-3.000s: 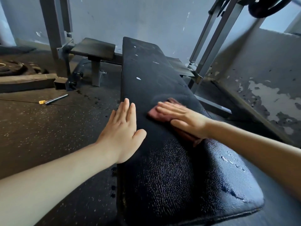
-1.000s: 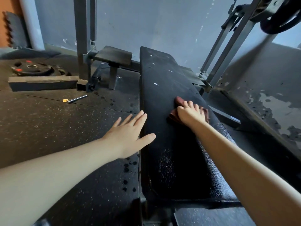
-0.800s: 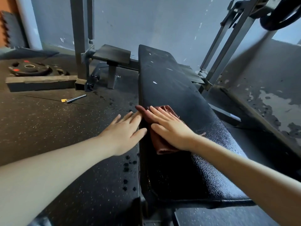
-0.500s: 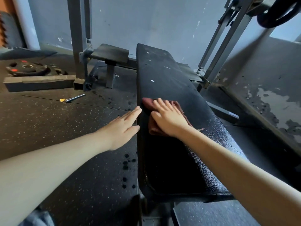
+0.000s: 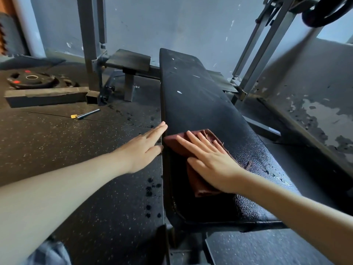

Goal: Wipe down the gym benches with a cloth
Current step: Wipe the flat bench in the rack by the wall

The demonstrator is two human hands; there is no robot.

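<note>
A long black padded gym bench (image 5: 198,104) runs away from me through the middle of the view; its near end shines wet. A folded dark red cloth (image 5: 193,148) lies on the pad by its left edge. My right hand (image 5: 212,161) presses flat on the cloth, fingers spread and pointing up-left. My left hand (image 5: 145,148) is flat and empty, fingers straight, its fingertips against the left side of the pad just left of the cloth.
Speckled rubber floor (image 5: 57,150) lies left, with dark drips near the bench. A metal pin with a yellow end (image 5: 85,114) lies there. Weight plates (image 5: 32,81) sit far left behind a low block. Grey rack uprights (image 5: 91,46) and angled posts (image 5: 267,43) flank the bench; a peeling wall (image 5: 315,115) stands right.
My right hand has slid the cloth back toward me along the pad's left edge and turned it more crosswise. My left hand stays at the bench's left side.
</note>
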